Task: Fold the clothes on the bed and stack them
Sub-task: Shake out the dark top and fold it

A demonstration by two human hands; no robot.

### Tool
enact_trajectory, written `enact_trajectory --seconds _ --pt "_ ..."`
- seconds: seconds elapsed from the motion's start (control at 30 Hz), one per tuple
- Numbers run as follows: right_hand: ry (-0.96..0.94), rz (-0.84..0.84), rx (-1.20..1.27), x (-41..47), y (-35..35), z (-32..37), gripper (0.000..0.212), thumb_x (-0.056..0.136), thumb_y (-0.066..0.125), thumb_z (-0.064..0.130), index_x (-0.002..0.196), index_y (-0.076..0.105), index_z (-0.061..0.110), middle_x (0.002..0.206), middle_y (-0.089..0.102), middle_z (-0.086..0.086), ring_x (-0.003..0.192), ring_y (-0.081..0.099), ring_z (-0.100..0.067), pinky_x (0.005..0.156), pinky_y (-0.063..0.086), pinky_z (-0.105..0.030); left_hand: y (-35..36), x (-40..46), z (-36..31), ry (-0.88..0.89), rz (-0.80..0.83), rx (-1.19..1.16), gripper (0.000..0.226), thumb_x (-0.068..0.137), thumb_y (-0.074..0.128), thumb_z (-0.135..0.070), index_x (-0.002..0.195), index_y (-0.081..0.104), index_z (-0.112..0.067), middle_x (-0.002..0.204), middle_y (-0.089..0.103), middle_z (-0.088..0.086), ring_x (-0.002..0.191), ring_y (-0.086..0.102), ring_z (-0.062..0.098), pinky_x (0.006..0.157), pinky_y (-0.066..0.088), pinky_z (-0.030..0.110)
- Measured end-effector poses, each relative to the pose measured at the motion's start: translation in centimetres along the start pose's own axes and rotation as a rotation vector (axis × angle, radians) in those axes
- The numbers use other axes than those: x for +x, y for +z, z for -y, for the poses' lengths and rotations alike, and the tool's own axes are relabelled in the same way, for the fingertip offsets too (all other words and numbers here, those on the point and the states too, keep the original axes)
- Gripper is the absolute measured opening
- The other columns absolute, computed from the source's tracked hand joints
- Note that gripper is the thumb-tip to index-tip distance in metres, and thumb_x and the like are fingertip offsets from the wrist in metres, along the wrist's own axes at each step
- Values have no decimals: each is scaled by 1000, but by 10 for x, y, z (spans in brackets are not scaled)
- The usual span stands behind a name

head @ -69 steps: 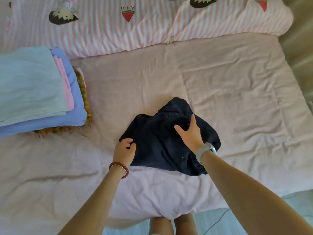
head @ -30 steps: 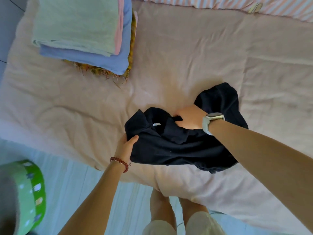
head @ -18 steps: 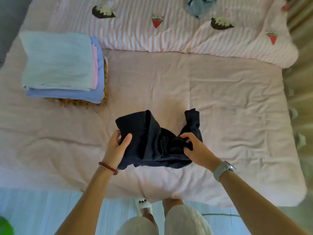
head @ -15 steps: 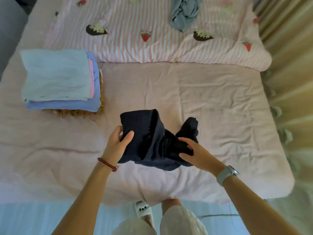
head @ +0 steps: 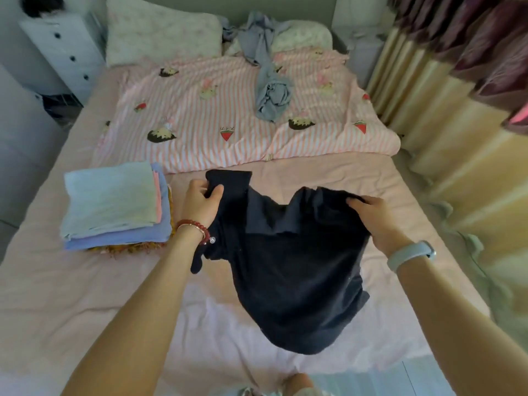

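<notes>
A dark navy garment point(head: 288, 270) hangs in the air above the pink bed sheet point(head: 85, 295), spread between both hands. My left hand point(head: 200, 204) pinches its upper left corner. My right hand point(head: 371, 218) grips its upper right edge, fingers curled over the cloth. The garment's lower part droops toward the bed's near edge. A stack of folded clothes point(head: 114, 204) lies on the left of the bed, pale blue-green on top, with pink, lilac and a fringed yellow piece beneath. A crumpled grey garment point(head: 271, 95) lies at the far end.
A pink striped quilt point(head: 200, 118) covers the far half of the bed, with pillows point(head: 160, 30) behind it. A white drawer unit point(head: 63, 50) stands at the far left. Curtains point(head: 457, 110) run along the right side.
Both hands have lifted the navy garment off the sheet and pulled it apart, so it hangs open between them. The view has tilted up toward the head of the bed.
</notes>
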State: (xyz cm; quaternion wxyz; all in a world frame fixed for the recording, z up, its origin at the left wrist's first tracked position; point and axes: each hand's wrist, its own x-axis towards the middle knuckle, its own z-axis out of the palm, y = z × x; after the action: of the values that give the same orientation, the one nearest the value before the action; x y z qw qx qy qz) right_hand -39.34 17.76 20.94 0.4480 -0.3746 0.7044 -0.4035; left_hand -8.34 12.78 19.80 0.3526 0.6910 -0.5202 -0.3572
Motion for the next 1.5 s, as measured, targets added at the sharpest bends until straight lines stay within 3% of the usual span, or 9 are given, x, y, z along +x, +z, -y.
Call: enact_trajectory --seconds 0.17,0.33,0.6,0.73,0.83,0.97,1.07,1.27,1.5 --pt "99 -102 -257 82 7 -29 66 92 56 28 146 22 10 143 38 -14 126 43 -33 89 37 -33 36 39 24 -184 -122 195 56 88 47 -39 135 39 -9 139 41 10 124 41 30 98 32 34" --pt "266 73 -407 78 17 -136 49 95 49 18 140 34 10 140 44 -14 122 47 -30 87 36 -24 91 -1 106 -424 71 174 34 94 44 -10 117 48 13 121 53 27 110 48 43 91 40 42" --pt "373 194 -600 66 43 -239 32 94 42 15 124 51 7 123 55 -14 116 49 -36 99 41 -42 147 -70 223 -944 219 -41 15 95 47 -16 96 56 -4 99 58 15 95 55 33 82 45 40" --pt "294 257 -600 74 49 -254 25 90 48 15 112 59 15 111 58 -7 107 49 -29 93 43 -37 164 -75 232 -833 210 -213 7 91 55 -9 95 59 -13 102 63 10 101 59 33 92 48 46" --pt "311 280 -484 76 50 -248 14 89 49 14 78 53 6 75 53 -9 73 49 -25 65 41 -31 163 -84 222 -704 206 -288 25 92 55 -15 117 54 -20 114 60 -3 106 56 18 90 46 31" --pt "290 100 -309 60 34 -239 14 92 47 21 79 50 19 59 52 -3 54 46 -15 46 39 -19 148 -91 206 -526 184 -319 38 96 48 -25 134 43 -26 119 54 -18 107 52 -1 85 45 17" --pt "347 89 -448 44 17 -246 13 93 49 26 86 57 18 74 59 -1 70 54 -20 57 39 -24 137 -93 206 -533 168 -176 25 94 51 -25 119 49 -23 106 58 -14 103 56 13 76 46 20" --pt "517 323 -352 11 4 -270 13 91 58 23 101 58 15 85 63 -2 81 59 -17 66 45 -23 126 -119 234 -1067 506 -460 33 85 64 -22 116 60 -13 118 65 5 110 59 28 95 48 43" --pt "375 26 -406 -1 5 -273 18 96 45 14 105 52 0 79 55 -8 70 53 -25 58 44 -28 138 -140 225 -601 225 98 28 96 46 -24 117 50 -5 102 61 9 93 58 28 74 44 31"
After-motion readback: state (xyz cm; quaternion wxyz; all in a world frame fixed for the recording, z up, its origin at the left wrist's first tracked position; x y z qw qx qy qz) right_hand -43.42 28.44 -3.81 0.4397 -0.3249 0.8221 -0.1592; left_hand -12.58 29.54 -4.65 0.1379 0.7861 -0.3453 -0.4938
